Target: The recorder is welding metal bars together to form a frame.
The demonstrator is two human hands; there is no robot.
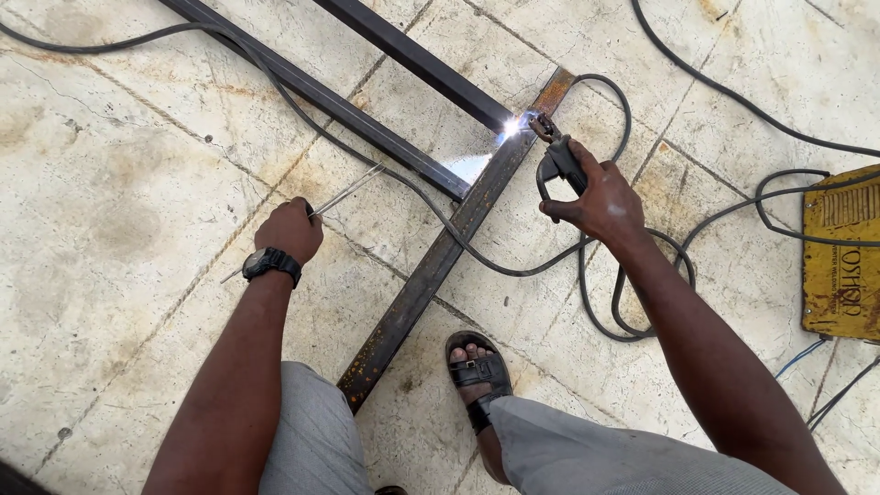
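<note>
The left hand [290, 229] is closed in a fist around thin welding rods [346, 193], light, stiff and springy, best gripped near one end. Mid-frame, rusty steel bars [431, 270] lie flat on the floor [119, 183], likely heavy, rigid and hot at the sparking joint [513, 126]. The right hand [600, 200] is wrapped tight around the electrode holder [557, 160] by its insulated handle, tip at the joint.
</note>
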